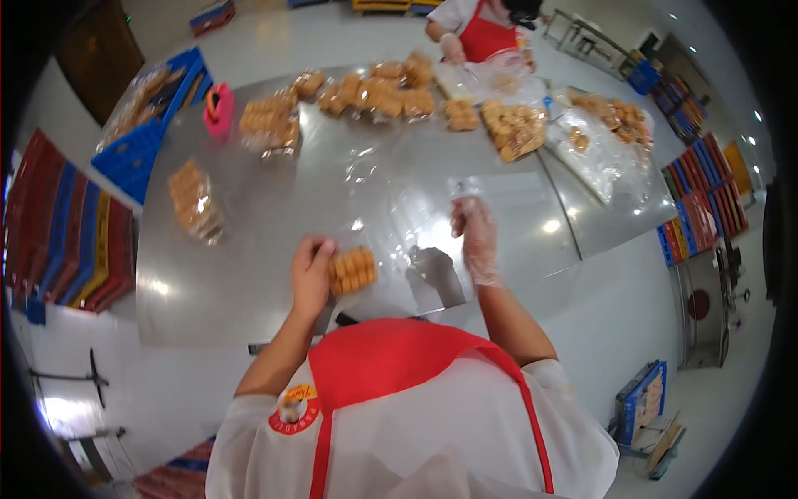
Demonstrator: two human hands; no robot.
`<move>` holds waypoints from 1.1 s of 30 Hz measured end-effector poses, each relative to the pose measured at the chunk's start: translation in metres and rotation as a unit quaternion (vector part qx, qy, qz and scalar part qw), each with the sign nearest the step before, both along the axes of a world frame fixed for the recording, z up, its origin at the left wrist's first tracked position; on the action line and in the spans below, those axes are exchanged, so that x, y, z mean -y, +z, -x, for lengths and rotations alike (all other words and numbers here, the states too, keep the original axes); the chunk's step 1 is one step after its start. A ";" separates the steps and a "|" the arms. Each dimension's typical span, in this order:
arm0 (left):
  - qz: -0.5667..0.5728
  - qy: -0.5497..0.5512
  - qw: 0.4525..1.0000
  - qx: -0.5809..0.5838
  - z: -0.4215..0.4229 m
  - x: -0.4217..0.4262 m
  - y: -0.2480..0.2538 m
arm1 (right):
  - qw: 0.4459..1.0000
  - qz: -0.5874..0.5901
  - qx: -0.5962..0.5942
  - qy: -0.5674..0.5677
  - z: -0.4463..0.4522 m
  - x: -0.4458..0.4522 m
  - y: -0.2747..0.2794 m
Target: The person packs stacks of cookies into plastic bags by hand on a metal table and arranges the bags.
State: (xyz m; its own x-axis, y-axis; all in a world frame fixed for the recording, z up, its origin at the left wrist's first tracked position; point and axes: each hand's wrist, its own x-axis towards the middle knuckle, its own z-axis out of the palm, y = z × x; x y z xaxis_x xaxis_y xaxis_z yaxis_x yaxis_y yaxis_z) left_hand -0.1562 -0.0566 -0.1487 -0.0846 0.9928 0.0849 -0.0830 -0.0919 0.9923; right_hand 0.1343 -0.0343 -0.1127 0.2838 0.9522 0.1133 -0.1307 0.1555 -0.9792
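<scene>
My bare left hand (pixel 312 279) is closed on the left end of a small pack of golden-brown bread pieces (pixel 353 270), low over the front of the steel table (pixel 249 308). My right hand (pixel 474 229), in a clear plastic glove, has its fingers pinched together at the end of a clear plastic bag (pixel 464 188). The bag looks flat, and its outline blends with the shiny table. Left of my hands lies a bagged pack of bread (pixel 193 200).
More bagged bread (pixel 382 96) lines the table's far side, with a pink tape holder (pixel 219 110) at its left. A co-worker in a red apron (pixel 486 35) stands across. Blue crates (pixel 137 154) adjoin the left edge; stacked crates (pixel 706 195) stand right.
</scene>
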 end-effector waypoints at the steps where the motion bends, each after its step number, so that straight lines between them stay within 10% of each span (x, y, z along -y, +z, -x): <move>1: -0.016 -0.015 1.000 0.016 -0.001 -0.001 0.011 | 0.999 -0.026 -0.001 0.026 0.007 0.008 0.015; 5: -0.047 -0.088 0.988 0.119 -0.012 0.006 0.056 | 0.977 -0.137 0.073 0.149 0.042 0.032 0.040; 9: -0.019 -0.147 0.975 0.164 -0.025 0.016 0.079 | 0.958 -0.010 -0.103 0.266 0.073 0.053 0.067; 20: 0.259 -0.151 0.928 0.221 -0.041 0.026 0.059 | 0.957 0.142 -0.163 0.191 0.086 0.056 0.025; 33: 0.276 -0.141 0.934 0.181 -0.045 0.017 0.003 | 0.930 0.263 -0.059 0.249 0.076 0.048 0.002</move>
State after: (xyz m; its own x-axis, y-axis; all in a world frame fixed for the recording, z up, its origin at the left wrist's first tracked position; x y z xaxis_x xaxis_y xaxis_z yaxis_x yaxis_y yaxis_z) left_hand -0.1110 -0.0733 -0.1455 0.2616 0.8642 -0.4298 -0.3652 0.5008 0.7848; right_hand 0.0579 -0.0828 -0.1105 -0.2269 0.8841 -0.4085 -0.1706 -0.4490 -0.8771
